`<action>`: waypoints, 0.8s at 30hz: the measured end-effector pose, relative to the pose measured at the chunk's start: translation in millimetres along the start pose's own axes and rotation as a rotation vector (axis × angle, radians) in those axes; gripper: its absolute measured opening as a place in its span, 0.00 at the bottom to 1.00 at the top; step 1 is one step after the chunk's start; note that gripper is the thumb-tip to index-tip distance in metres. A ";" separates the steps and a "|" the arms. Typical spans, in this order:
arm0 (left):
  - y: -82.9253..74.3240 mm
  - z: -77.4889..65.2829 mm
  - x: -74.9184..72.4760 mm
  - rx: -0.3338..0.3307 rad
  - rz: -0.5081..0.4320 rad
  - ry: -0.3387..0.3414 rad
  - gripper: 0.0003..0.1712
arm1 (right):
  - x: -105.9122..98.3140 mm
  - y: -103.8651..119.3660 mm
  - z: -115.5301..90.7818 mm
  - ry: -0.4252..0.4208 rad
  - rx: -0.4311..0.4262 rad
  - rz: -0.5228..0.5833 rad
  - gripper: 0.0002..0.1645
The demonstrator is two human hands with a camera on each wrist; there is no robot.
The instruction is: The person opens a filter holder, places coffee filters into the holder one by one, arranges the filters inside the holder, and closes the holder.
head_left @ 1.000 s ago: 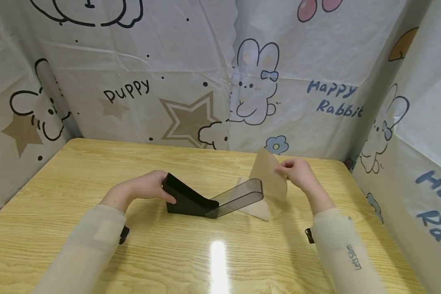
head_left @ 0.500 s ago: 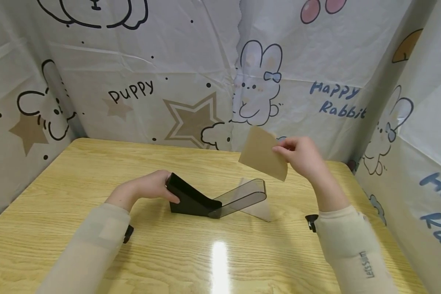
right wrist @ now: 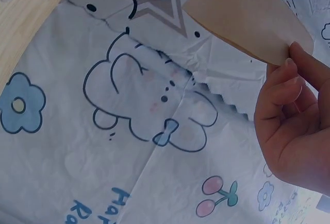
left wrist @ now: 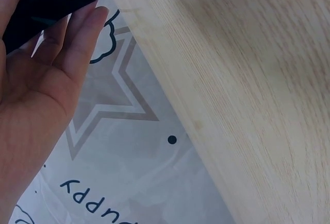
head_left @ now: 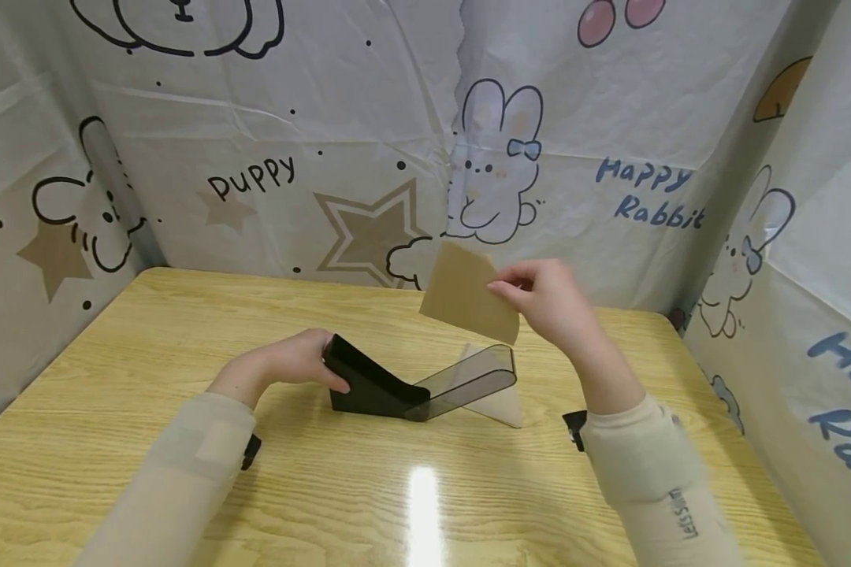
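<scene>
Blk holder [head_left: 372, 387] on worktop [head_left: 326, 488], smoky clear lid [head_left: 471, 383] open & tilted up; can't see inside. L hand [head_left: 299, 358] fingers grip its tall end. R hand [head_left: 551, 301] fingers pinch tan paper [head_left: 462, 291] in air above lid. More tan paper [head_left: 499, 406] on worktop, partly seen thru lid. Cartoon-print sheeting [head_left: 255, 94] behind & both sides.

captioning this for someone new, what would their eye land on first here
Probably the black wedge-shaped holder with a smoky see-through loop, gripped by the left hand on the yellow wood-grain table. Next, the flat tan papery piece that the right hand pinches in the air, right of centre in the head view. Then the pale sheet behind, printed with rabbits and brown stars.
</scene>
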State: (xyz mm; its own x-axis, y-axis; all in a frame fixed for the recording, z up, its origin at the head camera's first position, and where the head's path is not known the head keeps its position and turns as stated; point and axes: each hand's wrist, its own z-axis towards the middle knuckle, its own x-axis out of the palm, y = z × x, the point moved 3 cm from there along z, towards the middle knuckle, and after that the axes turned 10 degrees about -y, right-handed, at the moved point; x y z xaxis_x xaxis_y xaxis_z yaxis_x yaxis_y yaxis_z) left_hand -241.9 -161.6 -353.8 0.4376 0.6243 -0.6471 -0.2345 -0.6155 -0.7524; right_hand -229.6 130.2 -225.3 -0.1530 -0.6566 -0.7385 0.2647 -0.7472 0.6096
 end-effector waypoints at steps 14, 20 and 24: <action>-0.2 0.5 0.7 -0.001 -0.006 0.005 0.13 | 31.2 21.8 -2.9 0.101 -0.047 -0.023 0.10; -1.8 0.3 0.2 0.013 -0.011 0.007 0.11 | 42.0 27.6 -4.4 0.120 -0.084 -0.023 0.09; -3.1 -1.5 0.3 0.016 -0.015 0.006 0.13 | 50.1 30.3 -5.7 0.122 -0.108 -0.039 0.09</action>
State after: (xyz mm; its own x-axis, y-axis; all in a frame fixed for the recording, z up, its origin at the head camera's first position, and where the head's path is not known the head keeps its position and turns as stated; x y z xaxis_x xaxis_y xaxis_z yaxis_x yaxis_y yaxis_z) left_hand -239.7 -160.2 -351.5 0.4467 0.6305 -0.6347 -0.2416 -0.5981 -0.7642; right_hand -223.8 75.2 -245.4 -0.0504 -0.6051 -0.7946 0.3625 -0.7524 0.5500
